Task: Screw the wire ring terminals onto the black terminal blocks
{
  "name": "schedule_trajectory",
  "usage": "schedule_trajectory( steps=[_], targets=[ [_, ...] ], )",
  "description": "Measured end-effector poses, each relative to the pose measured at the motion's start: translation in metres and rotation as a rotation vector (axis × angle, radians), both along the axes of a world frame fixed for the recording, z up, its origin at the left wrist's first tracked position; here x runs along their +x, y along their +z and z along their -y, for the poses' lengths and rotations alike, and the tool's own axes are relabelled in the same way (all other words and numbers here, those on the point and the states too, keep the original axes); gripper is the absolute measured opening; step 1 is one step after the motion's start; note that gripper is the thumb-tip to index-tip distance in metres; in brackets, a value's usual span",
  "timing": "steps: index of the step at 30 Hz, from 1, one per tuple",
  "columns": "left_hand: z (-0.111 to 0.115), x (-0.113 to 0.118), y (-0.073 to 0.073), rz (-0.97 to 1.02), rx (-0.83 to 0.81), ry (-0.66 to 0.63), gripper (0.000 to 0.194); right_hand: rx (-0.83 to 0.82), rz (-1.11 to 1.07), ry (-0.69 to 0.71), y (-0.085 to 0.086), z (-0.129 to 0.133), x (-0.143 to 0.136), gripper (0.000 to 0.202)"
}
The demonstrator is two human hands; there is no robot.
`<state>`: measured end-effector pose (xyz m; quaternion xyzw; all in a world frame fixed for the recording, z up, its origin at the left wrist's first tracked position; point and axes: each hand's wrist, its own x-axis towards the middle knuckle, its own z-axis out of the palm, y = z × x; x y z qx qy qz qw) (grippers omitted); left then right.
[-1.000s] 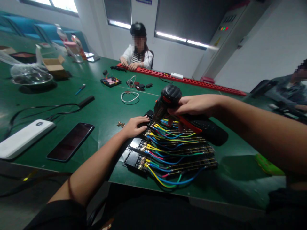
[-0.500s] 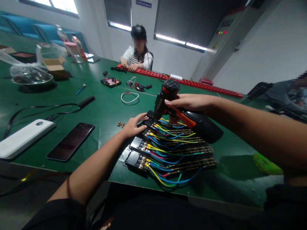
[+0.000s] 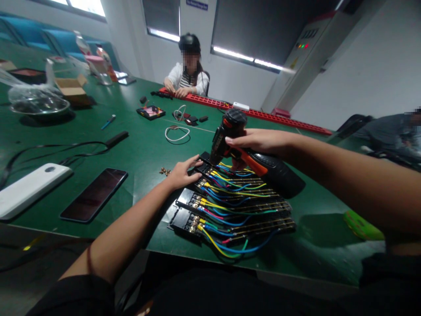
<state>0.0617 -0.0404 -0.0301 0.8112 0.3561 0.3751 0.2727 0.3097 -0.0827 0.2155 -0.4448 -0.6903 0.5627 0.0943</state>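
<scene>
My right hand grips a black and orange cordless drill by its handle. The drill points down, its nose at the far end of a row of black terminal blocks; the bit's tip is hidden. My left hand holds the outer side of the farther blocks, thumb and fingers apart around them. Brass-coloured screws show on the nearer blocks. Yellow, blue, green and red wires run from the blocks to dark strips on the right. Beside my left hand lies a small pile of brass screws.
A phone and a white power bank lie on the left of the green table. A green object sits under my right forearm. Across the table, a co-worker has both hands at a long red slotted rail.
The view has shifted slightly. Both hands and the drill keep nearly the same place at the terminal blocks.
</scene>
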Motion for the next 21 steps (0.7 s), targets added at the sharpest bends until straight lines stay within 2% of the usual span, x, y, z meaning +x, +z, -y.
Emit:
schedule_trajectory(
  steps=[4,14,21],
  targets=[
    [-0.0001,0.0007,-0.0007,-0.005,0.007,0.014,0.084,0.006,0.012,-0.008,0.0002,0.0004,-0.0003,0.023],
    [0.0037,0.0012,0.0035,-0.038,-0.026,0.037,0.083,-0.029,0.058,-0.024,0.0014,-0.0036,0.0054,0.034],
    [0.0036,0.0015,0.0026,-0.033,-0.032,0.041,0.08,-0.086,0.005,-0.006,-0.0007,-0.0053,0.0041,0.038]
  ],
)
